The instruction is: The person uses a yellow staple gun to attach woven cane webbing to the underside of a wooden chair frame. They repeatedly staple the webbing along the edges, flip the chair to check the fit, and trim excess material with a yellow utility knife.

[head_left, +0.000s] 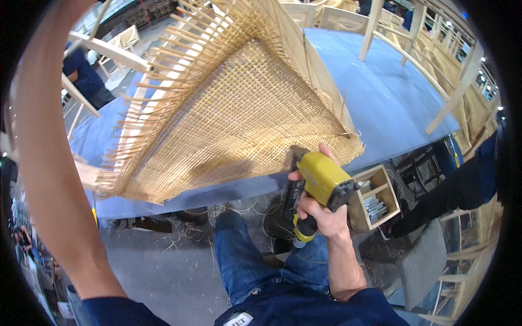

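My right hand [326, 220] is wrapped round the handle of a yellow and black staple gun [323, 176]. The gun's dark nose is at the near edge of a woven cane sheet [234, 103]; whether it touches cannot be told. This sheet covers a wooden furniture frame [296, 49] resting on a blue-covered table [375, 87]. Loose cane strand ends [157, 87] stick out in a fringe along its left side. My left arm [51, 152] stretches up along the left, and its hand lies beyond the top edge of the picture.
Right of the gun is a wooden box [356, 220] holding metallic staple strips [375, 208]. Pale chair frames [418, 32] stand on the table's far right. A person in dark trousers [462, 185] is close by on the right; another person [87, 76] is at the far left. Cane scraps litter the floor.
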A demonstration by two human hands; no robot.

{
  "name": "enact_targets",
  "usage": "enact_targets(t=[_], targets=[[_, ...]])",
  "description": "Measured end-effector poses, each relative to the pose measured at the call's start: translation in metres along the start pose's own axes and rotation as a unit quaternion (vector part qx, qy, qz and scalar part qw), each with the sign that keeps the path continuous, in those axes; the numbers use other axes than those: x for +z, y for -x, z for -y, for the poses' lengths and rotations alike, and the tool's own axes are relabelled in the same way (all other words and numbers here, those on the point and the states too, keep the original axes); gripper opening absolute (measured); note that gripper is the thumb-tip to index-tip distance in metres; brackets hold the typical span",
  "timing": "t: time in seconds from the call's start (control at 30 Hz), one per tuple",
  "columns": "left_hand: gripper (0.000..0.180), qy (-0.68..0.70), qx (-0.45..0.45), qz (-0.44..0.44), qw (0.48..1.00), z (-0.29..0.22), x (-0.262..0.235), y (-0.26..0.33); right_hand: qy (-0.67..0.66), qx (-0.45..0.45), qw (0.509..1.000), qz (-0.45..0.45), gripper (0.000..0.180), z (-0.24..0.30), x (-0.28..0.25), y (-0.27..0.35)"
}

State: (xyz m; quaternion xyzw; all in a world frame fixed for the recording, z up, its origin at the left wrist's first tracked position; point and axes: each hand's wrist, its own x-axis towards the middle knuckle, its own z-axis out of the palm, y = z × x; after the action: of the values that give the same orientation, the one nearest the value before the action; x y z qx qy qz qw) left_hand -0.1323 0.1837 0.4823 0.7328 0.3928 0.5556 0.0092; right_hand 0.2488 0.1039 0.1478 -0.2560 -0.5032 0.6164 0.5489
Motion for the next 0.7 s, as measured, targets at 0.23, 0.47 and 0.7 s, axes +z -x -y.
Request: enact_targets(t=[0.23, 0.47, 0.7], targets=[[0.038, -0.185, -0.084, -0.496, 0.844, 0.002, -0.031, 0.294, -0.034, -0.046, 0.998, 0.023, 0.096, -0.008, -0.050, 0.036], [0.064, 0.264, -0.270, -0.458, 0.805, 0.108, -0.007, 0.340, -0.055, -0.068, 0.996, -0.015, 0.095, -0.013, -0.057, 0.043], [0.067, 0.398, -0.256, -0.407, 0.781, 0.073, 0.014, 0.357, -0.043, -0.037, 0.998, -0.004, 0.096, 0.000, -0.055, 0.034]])
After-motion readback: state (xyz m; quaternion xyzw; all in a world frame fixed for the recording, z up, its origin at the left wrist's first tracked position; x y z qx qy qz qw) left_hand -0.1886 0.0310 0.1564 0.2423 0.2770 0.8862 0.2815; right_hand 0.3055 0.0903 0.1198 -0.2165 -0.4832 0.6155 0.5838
